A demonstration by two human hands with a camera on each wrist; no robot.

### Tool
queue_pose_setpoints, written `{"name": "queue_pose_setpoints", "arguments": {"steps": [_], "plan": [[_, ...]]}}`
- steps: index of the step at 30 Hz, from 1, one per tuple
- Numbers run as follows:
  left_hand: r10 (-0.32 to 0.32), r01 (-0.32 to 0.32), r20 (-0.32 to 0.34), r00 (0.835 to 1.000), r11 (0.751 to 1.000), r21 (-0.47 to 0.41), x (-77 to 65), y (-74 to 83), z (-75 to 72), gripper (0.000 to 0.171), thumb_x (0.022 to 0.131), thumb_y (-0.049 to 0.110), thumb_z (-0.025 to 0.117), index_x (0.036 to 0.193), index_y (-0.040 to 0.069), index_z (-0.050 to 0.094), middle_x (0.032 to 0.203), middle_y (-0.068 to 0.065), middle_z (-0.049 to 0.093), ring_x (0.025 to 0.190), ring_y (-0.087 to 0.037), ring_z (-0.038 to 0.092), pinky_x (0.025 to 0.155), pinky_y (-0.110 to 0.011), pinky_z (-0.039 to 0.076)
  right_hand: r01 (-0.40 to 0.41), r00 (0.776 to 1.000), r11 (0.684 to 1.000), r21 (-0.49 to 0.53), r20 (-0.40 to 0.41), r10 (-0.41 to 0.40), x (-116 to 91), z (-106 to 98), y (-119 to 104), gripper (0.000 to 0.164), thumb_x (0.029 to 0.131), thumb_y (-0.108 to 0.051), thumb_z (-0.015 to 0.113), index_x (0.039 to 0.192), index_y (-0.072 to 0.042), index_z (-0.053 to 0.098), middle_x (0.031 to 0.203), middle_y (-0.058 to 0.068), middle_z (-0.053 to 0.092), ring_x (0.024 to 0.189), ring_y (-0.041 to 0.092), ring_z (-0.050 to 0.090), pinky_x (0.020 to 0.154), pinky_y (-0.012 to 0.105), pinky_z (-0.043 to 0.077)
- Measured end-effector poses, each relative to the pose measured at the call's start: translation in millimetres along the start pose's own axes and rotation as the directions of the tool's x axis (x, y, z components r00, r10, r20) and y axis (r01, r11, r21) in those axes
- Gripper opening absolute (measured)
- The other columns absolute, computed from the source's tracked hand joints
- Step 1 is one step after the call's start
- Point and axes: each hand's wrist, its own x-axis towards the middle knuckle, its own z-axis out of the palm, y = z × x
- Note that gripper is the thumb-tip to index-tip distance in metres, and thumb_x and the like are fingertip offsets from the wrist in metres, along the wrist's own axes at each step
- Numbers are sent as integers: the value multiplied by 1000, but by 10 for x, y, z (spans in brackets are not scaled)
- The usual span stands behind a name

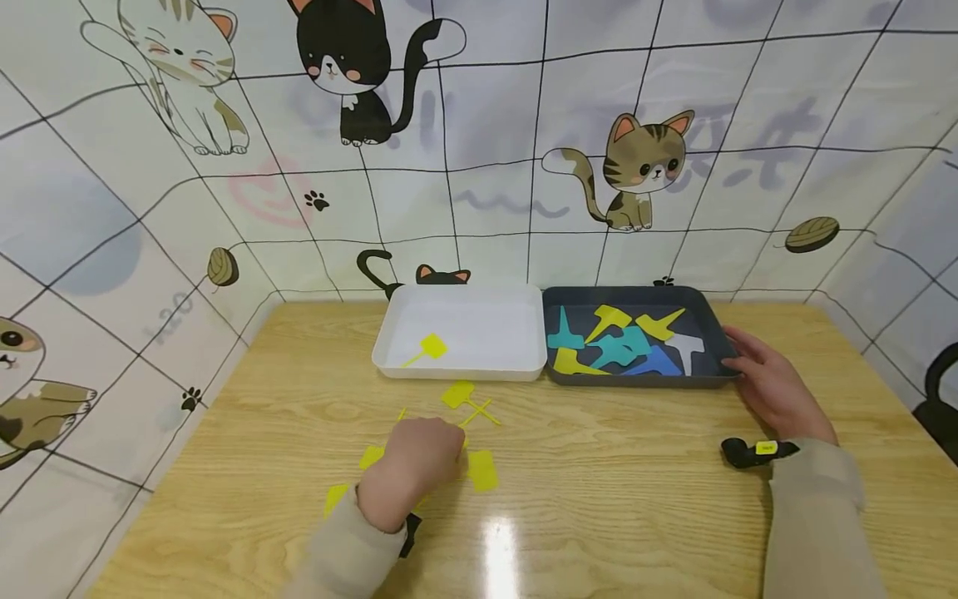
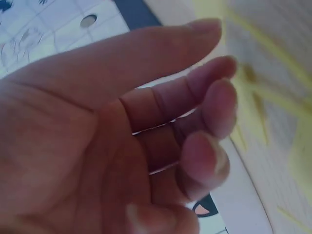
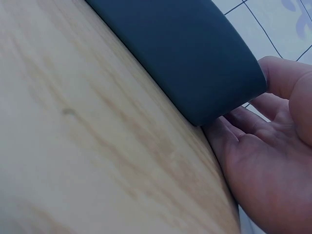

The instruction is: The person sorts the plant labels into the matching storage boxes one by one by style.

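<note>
Several flat yellow plant labels [image 1: 483,471] with thin stems lie scattered on the wooden table. Over them is my left hand [image 1: 419,466], its fingers loosely curled. In the left wrist view a gap shows between thumb and forefinger, with blurred yellow labels [image 2: 273,95] just beyond the fingertips. At the far right, my right hand [image 1: 778,387] grips the right end of a dark grey tray [image 1: 636,295]. Seen from the right wrist, the thumb lies against the end wall of that tray [image 3: 175,53] and the other fingers are partly hidden behind it.
Beside the dark tray stands a white tray [image 1: 464,308] with one yellow label [image 1: 434,346] in it. Inside the dark tray lie yellow, teal [image 1: 565,333], blue [image 1: 654,362] and white labels [image 1: 687,349]. A cat-print cloth [image 1: 494,200] rises behind the table.
</note>
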Motion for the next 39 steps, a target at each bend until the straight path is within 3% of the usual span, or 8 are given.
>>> {"name": "queue_pose_setpoints", "arguments": {"steps": [5, 13, 17, 28, 34, 39], "plan": [[-65, 52, 75, 995, 985, 165, -3, 161, 40, 23, 82, 13, 61, 60, 17, 54, 52, 4, 44, 49, -11, 44, 45, -29, 40, 12, 1000, 999, 34, 3, -12, -6, -16, 18, 55, 94, -8, 44, 143, -17, 21, 149, 2, 7, 132, 15, 17, 83, 7, 37], [-73, 63, 34, 997, 971, 231, -4, 258, 119, 30, 79, 10, 64, 53, 17, 51, 48, 3, 41, 48, -9, 40, 43, -27, 38, 25, 999, 997, 75, 20, -26, 7, 6, 4, 57, 93, -6, 45, 143, -14, 19, 149, 4, 7, 132, 15, 16, 83, 7, 38], [-61, 54, 27, 998, 977, 208, 46, 257, 155, 28, 80, 10, 63, 55, 17, 51, 49, 4, 41, 47, -9, 37, 43, -27, 36, 9, 1000, 998, 64, 17, -10, 6, 2, -11, 58, 93, -6, 45, 143, -15, 18, 149, 4, 6, 132, 15, 15, 84, 8, 37], [-13, 13, 1, 1000, 984, 176, 91, 252, 167, 14, 84, 16, 59, 72, 12, 54, 64, -1, 44, 52, -15, 44, 43, -28, 37, 3, 1000, 997, 83, 12, -4, 4, -11, -11, 58, 93, -5, 46, 143, -15, 20, 149, 3, 6, 131, 14, 20, 85, 9, 38], [35, -27, -80, 996, 995, 93, 98, 213, 144, 15, 87, 16, 56, 75, 11, 49, 61, 0, 44, 49, -15, 44, 40, -28, 36, 16, 1000, 995, 97, 16, -18, 8, -5, -6, 57, 93, -4, 45, 143, -15, 20, 149, 3, 6, 130, 13, 20, 83, 8, 39], [66, -68, -180, 981, 998, -7, 145, 155, 132, 13, 84, 9, 56, 75, 14, 49, 53, 3, 40, 42, -12, 38, 36, -25, 31, -18, 1000, 999, 45, -4, 19, 5, -13, -9, 57, 94, -9, 45, 144, -18, 19, 149, 2, 5, 132, 15, 16, 92, 13, 34]]}}
